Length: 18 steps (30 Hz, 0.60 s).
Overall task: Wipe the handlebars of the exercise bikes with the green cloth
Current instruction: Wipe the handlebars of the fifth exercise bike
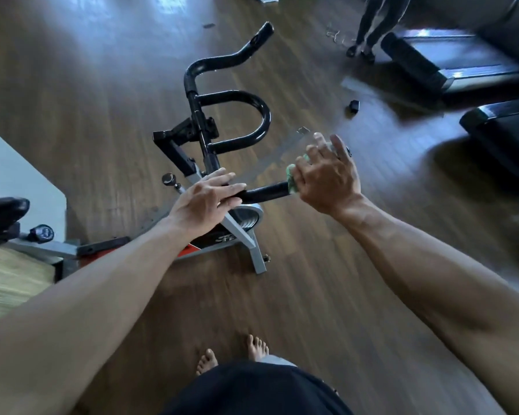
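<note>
Green cloth [291, 178]: mostly covered by the right hand [327, 181]; only a crumpled edge shows at the palm side. Whether the thumb pinches it cannot be told. Right fingertips blurred.

Handlebar [265, 193]: the near grip's end is hidden under cloth and hand; the stretch beneath the left hand [204, 199] is covered.

Flywheel [249, 218]: partly hidden behind the left wrist.

Saddle [3, 214]: cut off at the left edge.

Second person [369, 22]: cut off at the top edge, legs only.

Treadmill [450, 58]: blurred, cut off at right.

Small dark object on floor [353, 106]: too small to identify.

Gym: exercise bike [222, 163], treadmills [450, 64].
</note>
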### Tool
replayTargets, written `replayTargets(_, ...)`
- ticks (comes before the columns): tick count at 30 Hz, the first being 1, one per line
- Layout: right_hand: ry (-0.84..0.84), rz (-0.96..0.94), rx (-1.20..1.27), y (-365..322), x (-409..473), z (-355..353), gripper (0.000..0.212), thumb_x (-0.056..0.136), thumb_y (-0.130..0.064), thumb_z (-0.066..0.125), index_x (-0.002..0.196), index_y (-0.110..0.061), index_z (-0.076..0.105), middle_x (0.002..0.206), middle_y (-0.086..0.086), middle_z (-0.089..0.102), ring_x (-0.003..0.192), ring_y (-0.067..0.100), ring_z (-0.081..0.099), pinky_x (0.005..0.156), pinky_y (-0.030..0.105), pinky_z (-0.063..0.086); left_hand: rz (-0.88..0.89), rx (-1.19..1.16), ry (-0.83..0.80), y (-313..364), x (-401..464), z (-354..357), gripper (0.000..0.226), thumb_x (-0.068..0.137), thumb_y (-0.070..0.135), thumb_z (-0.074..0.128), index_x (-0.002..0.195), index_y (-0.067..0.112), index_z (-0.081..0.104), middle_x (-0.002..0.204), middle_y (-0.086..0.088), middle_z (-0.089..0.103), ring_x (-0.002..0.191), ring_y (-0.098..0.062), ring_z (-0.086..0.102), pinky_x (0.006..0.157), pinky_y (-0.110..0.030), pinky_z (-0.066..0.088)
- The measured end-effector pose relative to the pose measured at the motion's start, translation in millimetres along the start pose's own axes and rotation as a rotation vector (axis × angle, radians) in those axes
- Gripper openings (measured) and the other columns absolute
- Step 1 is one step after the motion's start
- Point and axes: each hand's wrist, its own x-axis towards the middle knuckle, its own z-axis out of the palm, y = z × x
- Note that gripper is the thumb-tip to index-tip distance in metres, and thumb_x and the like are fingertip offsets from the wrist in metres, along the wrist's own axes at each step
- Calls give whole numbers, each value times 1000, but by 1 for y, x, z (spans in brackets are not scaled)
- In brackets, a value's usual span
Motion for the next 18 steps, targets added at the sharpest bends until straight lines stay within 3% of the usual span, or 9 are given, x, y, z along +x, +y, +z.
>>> replayTargets(3,-24,48,-52,13,1,-7,48,101,-39,33,95,-8,70,114,19,68,133,37,46,118,49,19,-8,-13,21,2,-4,3,40,92,25,65,132,19,59,142,-13,53,141,-25,39,114,-47,37)
replayTargets(7,25,108,63,-25,-11,9,42,99,-41,36,97,-11,65,113,16,65,131,37,45,117,50,21,2,-22,28,2,-4,1,39,93,26,64,131,21,60,141,-12,54,141,-23,39,116,-41,34)
replayTargets(12,17,-57,-47,1,-7,5,46,100,-45,33,104,-11,65,113,19,63,117,38,52,110,50,31,7,0,28,3,-3,-1,39,94,28,63,132,22,59,142,-10,54,140,-22,39,115,-43,36)
replayTargets(15,7,24,-99,22,1,-6,47,99,-45,35,101,-10,66,108,20,64,109,37,53,108,49,32,-8,0,19,4,-3,-2,40,94,29,61,133,22,58,144,-10,51,142,-23,37,114,-44,37)
replayTargets(18,38,79,-51,1,-3,1,42,97,-44,39,98,-11,66,104,17,65,108,37,52,109,51,28,-18,-17,42,5,-5,-1,40,94,29,62,133,23,58,145,-8,51,143,-21,36,116,-43,35)
